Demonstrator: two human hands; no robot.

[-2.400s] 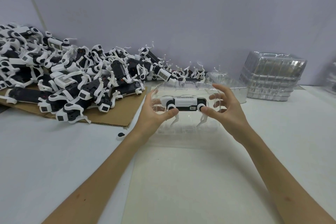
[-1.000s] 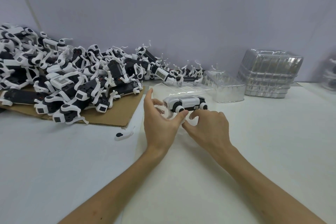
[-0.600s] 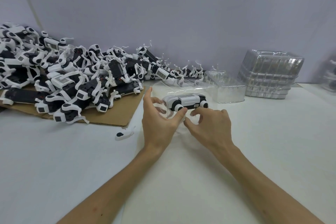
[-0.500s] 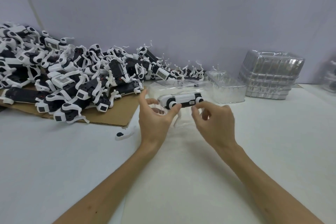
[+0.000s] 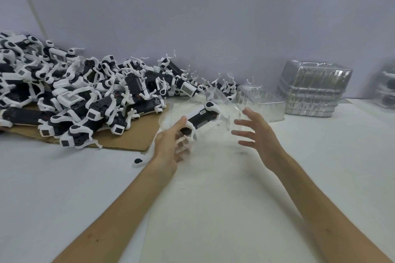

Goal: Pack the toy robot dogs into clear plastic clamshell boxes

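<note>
A black and white toy robot dog (image 5: pixel 201 118) lies inside a clear clamshell box (image 5: pixel 217 132) that is lifted off the white table and tilted, its right end higher. My left hand (image 5: pixel 170 145) grips the box at its left end, thumb on top and fingers underneath, seen through the plastic. To the right of the box, my right hand (image 5: pixel 257 134) hovers with its fingers spread, holding nothing. A big pile of loose toy robot dogs (image 5: pixel 85 96) lies at the left on a cardboard sheet (image 5: pixel 132 136).
An empty clear clamshell box (image 5: pixel 264 102) stands just behind my right hand. A stack of clear clamshell boxes (image 5: pixel 312 92) is at the back right, with more boxes (image 5: pixel 386 92) at the right edge. A small loose part (image 5: pixel 139 161) lies left of my left wrist.
The box with the dog has come up off the table and tilted in my left hand. My right hand has let go, moved right and spread its fingers.
</note>
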